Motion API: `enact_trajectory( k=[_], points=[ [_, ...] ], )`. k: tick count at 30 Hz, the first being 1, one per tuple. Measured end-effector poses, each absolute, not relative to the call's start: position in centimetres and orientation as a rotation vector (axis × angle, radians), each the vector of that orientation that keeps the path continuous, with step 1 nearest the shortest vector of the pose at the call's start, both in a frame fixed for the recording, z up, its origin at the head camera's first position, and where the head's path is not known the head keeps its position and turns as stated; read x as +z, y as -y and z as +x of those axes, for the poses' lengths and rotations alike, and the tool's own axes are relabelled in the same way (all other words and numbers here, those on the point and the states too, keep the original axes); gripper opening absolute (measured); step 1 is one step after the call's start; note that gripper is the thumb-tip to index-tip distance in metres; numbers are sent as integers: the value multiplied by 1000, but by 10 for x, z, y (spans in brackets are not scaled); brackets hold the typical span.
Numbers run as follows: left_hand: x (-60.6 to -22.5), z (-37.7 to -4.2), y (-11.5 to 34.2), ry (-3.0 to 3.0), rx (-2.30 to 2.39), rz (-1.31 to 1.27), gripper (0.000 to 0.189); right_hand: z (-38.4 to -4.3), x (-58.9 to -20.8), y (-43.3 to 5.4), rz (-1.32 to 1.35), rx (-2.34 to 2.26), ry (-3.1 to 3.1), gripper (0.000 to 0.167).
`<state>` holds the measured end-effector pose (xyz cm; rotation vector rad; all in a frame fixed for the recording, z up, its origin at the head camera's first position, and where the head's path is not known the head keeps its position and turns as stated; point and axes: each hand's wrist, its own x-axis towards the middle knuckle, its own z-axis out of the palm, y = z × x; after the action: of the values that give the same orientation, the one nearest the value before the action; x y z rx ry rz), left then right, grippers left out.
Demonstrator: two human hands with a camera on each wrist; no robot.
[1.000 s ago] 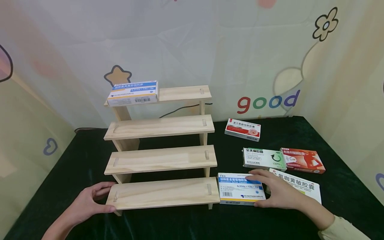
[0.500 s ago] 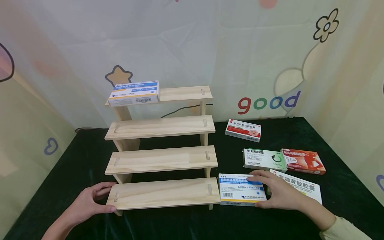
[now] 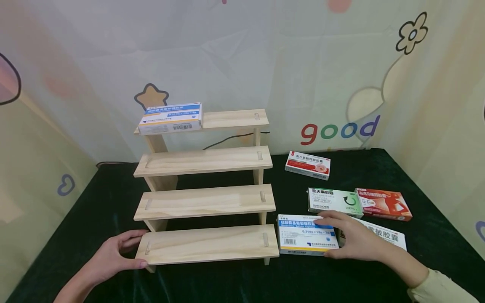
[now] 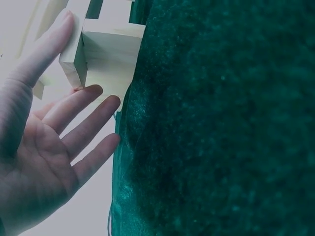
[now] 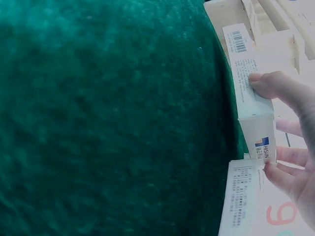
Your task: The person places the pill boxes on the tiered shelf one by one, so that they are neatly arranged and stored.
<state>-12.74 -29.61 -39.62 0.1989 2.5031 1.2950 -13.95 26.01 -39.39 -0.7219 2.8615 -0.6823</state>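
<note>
A four-step wooden display rack (image 3: 206,244) stands on the dark green cloth. My left hand (image 3: 110,259) holds the left end of its lowest board, thumb at the front edge and fingers at the side; in the left wrist view the other fingers (image 4: 93,125) are spread. My right hand (image 3: 358,237) grips a blue-and-white medicine box (image 3: 307,235) by its right end, just right of the lowest step. Thumb and fingertips show on the box's faces in the right wrist view. A like medicine box (image 3: 170,118) lies on the top step's left half.
Partly behind my right hand lies a white medicine box (image 3: 388,236). A green-and-white box (image 3: 333,202) and a red box (image 3: 382,204) lie side by side beyond it. Farther back is a red-and-white box (image 3: 307,165). A printed curtain (image 3: 235,54) hangs behind.
My right hand has lifted the blue-and-white medicine box slightly, and it hides more of the white box behind. The left hand keeps its place on the rack.
</note>
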Motion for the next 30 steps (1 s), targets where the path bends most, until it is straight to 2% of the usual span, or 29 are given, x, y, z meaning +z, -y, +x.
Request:
enact_trajectory(
  k=[18,30],
  points=[
    [-396,-129,297,-2493,1287,208,69,-155,-357,-266,-831,-684,-2947,68],
    [-394,-129,296,-2480,1304,207,69,-165,-332,-268,-999,-733,-2995,63]
  ],
)
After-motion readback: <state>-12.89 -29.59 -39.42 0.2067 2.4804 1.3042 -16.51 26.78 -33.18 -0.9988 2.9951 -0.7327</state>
